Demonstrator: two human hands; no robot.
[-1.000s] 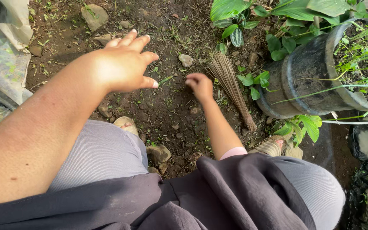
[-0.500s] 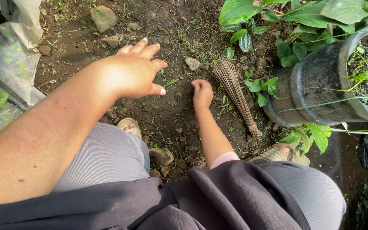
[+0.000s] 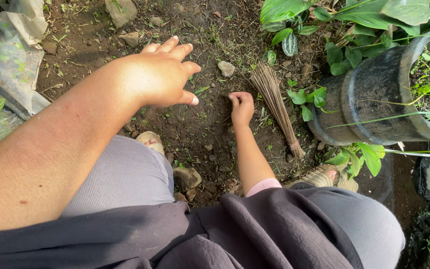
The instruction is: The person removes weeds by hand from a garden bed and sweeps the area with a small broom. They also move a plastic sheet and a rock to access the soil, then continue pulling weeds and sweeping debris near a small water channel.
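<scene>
From the head view, the left hand (image 3: pixel 162 74) hangs above the dark soil (image 3: pixel 195 124) with fingers spread open and holds nothing. The right hand (image 3: pixel 241 105) is low on the soil with fingers curled at the ground; I cannot tell if it grips anything. Just beside it lies a small stick broom (image 3: pixel 276 102), near the black pot (image 3: pixel 374 99).

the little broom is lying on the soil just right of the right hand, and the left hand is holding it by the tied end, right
Not quite. The head view shows the little broom lying on the soil just right of the right hand, but the left hand is not holding it: that hand hovers open, fingers spread, well to the left. Nothing grips the broom's tied end.
</scene>
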